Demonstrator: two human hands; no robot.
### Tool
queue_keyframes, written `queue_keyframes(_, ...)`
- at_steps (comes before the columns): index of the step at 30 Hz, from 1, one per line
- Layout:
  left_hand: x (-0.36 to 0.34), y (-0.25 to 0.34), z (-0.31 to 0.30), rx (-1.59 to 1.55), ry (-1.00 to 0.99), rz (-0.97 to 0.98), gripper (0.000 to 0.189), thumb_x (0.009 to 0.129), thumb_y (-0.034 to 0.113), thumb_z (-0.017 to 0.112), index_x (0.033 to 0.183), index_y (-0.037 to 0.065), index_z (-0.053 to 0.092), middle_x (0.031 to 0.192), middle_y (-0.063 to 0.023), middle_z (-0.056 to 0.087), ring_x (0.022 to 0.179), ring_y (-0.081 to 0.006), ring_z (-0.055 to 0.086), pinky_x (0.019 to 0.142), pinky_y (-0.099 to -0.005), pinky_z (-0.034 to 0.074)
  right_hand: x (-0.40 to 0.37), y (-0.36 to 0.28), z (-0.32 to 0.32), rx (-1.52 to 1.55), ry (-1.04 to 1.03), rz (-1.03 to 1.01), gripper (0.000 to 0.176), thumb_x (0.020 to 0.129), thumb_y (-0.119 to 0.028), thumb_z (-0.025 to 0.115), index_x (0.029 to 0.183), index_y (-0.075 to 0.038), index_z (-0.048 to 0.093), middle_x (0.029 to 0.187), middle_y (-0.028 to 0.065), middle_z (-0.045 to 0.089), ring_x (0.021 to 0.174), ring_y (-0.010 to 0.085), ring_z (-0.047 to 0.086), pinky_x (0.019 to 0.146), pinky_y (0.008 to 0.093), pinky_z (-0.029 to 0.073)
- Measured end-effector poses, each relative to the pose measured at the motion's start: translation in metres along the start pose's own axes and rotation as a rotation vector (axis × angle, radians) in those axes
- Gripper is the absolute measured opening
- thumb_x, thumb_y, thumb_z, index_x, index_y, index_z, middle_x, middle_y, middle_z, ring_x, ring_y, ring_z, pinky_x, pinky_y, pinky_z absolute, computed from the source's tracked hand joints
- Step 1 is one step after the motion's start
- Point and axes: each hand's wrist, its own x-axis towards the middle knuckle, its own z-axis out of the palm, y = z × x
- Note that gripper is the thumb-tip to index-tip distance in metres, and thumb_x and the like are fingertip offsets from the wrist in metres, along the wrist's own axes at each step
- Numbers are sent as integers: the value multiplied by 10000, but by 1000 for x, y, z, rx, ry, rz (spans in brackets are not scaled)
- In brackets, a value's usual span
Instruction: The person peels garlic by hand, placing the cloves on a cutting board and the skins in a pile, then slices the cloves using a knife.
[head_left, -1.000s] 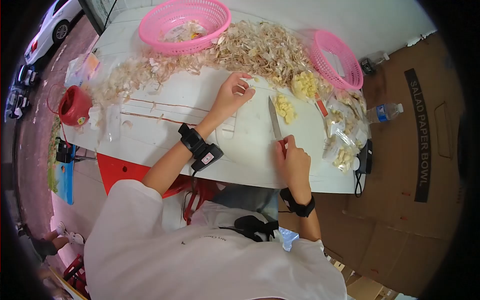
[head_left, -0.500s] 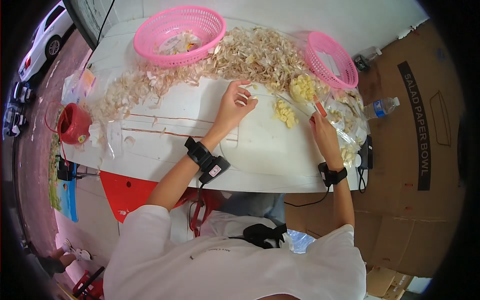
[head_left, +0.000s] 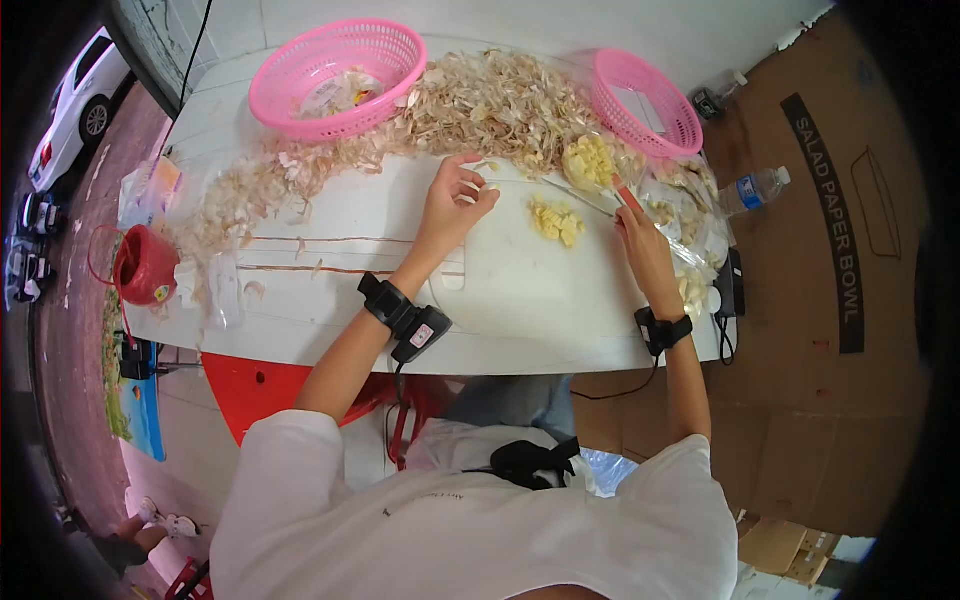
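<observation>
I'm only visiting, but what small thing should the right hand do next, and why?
Perhaps the right hand should settle its grip before moving away. Its fingers are right at the orange handle, and a metal blade lies close by, pointing roughly toward the left hand. The picture doesn't show clearly what the fingers grip.

A cutting board (head_left: 530, 300) lies on the worktop (head_left: 280, 315), with a pile of garlic cloves (head_left: 556, 220) towards its far side; behind the board spreads a heap of garlic skins (head_left: 495, 110), trailing leftward; one basket (head_left: 335, 128) stands at the heap's left, a second basket (head_left: 683, 130) at its right; plastic bags (head_left: 700, 235) lie right of the board, a water bottle (head_left: 750, 192) just beyond; a bucket (head_left: 150, 275) sits at the worktop's left edge; cardboard (head_left: 780, 340) stands far right.
</observation>
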Motion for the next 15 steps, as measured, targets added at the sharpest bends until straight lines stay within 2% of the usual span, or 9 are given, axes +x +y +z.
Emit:
queue_keyframes(2, -1, 0, 1, -15, -6, -9, 511, 796, 79, 723, 1239, 78, 469, 917, -22, 547, 740, -66, 544, 618, -199, 447, 6, 0, 6, -92, -20, -19, 116, 871, -64, 522, 985, -44, 515, 890, 121, 578, 858, 311, 594, 728, 410, 490)
queue_keyframes(6, -1, 1, 0, -6, -17, -16, 525, 796, 92, 733, 1250, 82, 468, 923, -13, 550, 747, -60, 541, 636, -192, 433, 1, 0, 3, -64, -18, -130, 135, 862, -56, 517, 997, -49, 521, 885, 120, 588, 872, 318, 597, 717, 407, 493)
queue_keyframes(10, -3, 1, 2, -7, -30, -10, 529, 793, 97, 736, 1249, 82, 468, 929, -15, 552, 745, -61, 542, 635, -191, 430, -2, -4, 0, 13, -44, -104, 147, 851, -43, 507, 998, -48, 519, 893, 115, 587, 877, 316, 596, 715, 407, 492)
queue_keyframes(15, -1, 1, -2, 21, -71, -7, 542, 780, 64, 737, 1249, 79, 466, 956, -28, 552, 740, -67, 541, 638, -196, 439, 13, -4, 8, -94, -69, -116, 143, 852, -37, 491, 992, -45, 514, 895, 120, 584, 857, 310, 607, 689, 413, 489)
